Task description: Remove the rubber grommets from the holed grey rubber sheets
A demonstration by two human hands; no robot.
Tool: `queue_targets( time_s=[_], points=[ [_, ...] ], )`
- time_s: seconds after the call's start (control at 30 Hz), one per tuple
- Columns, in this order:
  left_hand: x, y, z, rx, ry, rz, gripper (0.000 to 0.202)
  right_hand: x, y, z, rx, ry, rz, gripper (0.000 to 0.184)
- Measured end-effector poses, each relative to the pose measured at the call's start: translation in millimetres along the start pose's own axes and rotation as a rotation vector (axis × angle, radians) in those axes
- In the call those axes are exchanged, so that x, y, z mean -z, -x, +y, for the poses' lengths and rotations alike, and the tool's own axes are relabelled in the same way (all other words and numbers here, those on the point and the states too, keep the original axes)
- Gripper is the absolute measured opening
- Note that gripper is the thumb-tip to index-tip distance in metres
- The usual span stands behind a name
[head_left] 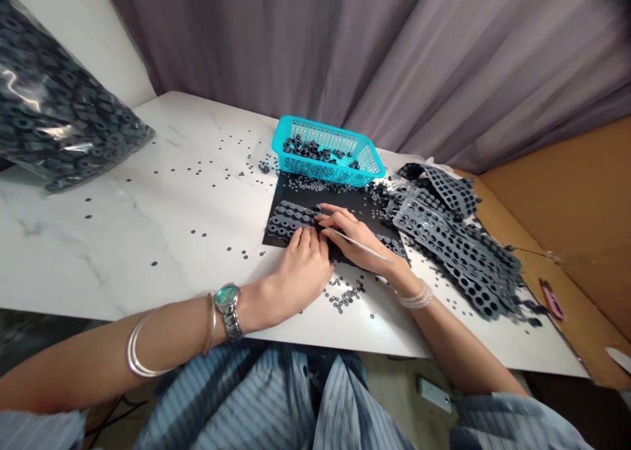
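Observation:
A dark grey sheet of ring-shaped rubber pieces point(286, 217) lies on a black mat point(274, 238). My left hand point(304, 269) rests on this sheet with its fingers stretched out, holding it flat. My right hand point(352, 238) is closed around a thin pale stick-like tool point(367, 248), whose tip is hidden by the fingers at the sheet. Both hands are close together, and they cover the middle of the sheet. Small dark discs point(345, 295) are scattered on the table in front of the hands.
Behind the mat stands a turquoise basket point(330, 172) with loose rings inside. Punched-out grey sheets point(456, 246) are piled at the right, near a pink cutter point(551, 299). A clear bag of rings point(73, 108) is at the left on the white table point(118, 240).

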State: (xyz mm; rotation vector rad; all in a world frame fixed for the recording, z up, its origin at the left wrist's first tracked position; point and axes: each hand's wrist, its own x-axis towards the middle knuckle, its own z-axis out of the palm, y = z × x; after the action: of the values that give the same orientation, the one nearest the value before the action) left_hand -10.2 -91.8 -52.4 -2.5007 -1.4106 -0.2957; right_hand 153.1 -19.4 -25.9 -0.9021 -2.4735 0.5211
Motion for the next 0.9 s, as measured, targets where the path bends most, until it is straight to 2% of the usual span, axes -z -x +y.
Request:
queue_targets(
  time_s=[0.17, 0.27, 0.37, 0.43, 0.5, 0.63, 0.77, 0.9],
  points=[
    [-2.6, 0, -1, -0.028, 0.015, 0.009, 0.052, -10, -2, -1, 0.122, 0.166, -0.024, 0.023],
    [-2.3, 0, 0, -0.03, 0.007, 0.0, 0.051, -4, -5, -6, 0.153, 0.198, -0.05, 0.024],
    [-0.5, 0, 1, -0.02, 0.013, -0.01, 0.055, 12, -7, -1, 0.083, 0.19, 0.098, 0.026],
    [0.9, 1, 1, -0.023, 0.008, -0.019, 0.058, 23, -6, 9, 0.02, 0.189, 0.248, 0.027],
    [2.2, 1, 2, -0.018, 0.0, -0.031, 0.058, 27, -4, 21, -0.031, 0.183, 0.324, 0.025],
    [6.2, 1, 1, -0.018, 0.016, -0.039, 0.056, 19, 1, 32, -0.115, 0.129, 0.271, 0.024],
    [14.0, -1, -1, 0.002, 0.033, -0.02, 0.053, 10, -4, 15, -0.118, -0.024, 0.25, 0.022],
    [17.2, -2, -1, 0.051, -0.016, -0.009, 0.051, 3, -8, 0, -0.042, -0.121, 0.104, 0.019]
  ],
)
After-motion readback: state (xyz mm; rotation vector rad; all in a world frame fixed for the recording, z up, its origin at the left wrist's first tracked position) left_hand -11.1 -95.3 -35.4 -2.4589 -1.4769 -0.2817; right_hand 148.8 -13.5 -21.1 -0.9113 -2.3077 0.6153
